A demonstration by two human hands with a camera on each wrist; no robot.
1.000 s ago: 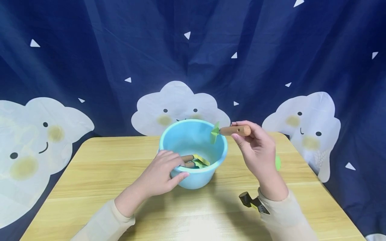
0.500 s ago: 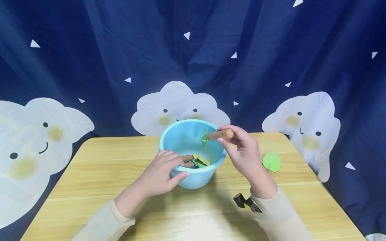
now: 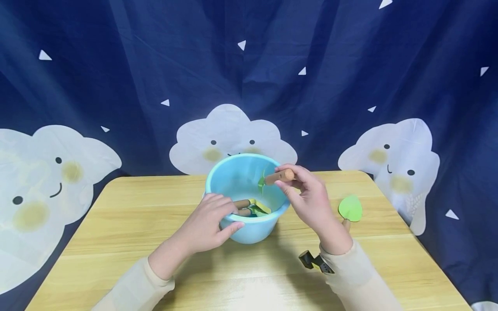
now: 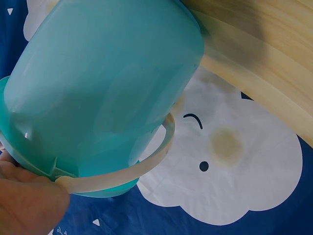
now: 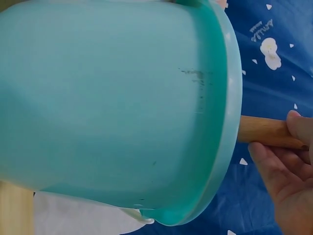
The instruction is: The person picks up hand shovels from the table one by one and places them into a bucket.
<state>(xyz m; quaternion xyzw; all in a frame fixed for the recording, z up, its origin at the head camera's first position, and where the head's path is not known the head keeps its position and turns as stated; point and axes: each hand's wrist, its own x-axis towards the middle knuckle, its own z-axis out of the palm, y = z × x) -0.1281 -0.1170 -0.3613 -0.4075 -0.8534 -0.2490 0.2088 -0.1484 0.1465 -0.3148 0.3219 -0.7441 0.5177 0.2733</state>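
A light blue bucket stands on the table. My left hand grips its near left rim, fingers over the inside and thumb outside; the left wrist view shows that hand beside the white bucket handle. My right hand pinches the wooden handle of a small garden tool at the bucket's right rim. Its green head hangs inside the bucket's mouth. The right wrist view shows the wooden handle between thumb and fingers, its head hidden by the bucket wall.
Inside the bucket lie wooden-handled tools with yellow and green heads. On the table, right of the bucket, is a green leaf-shaped shovel, its handle partly hidden by my right arm. A dark blue cloud-print curtain hangs behind.
My right hand has moved left and slightly down with the garden tool, bringing its green head farther into the bucket's mouth. The green shovel has come into fuller view. My left hand stays put.
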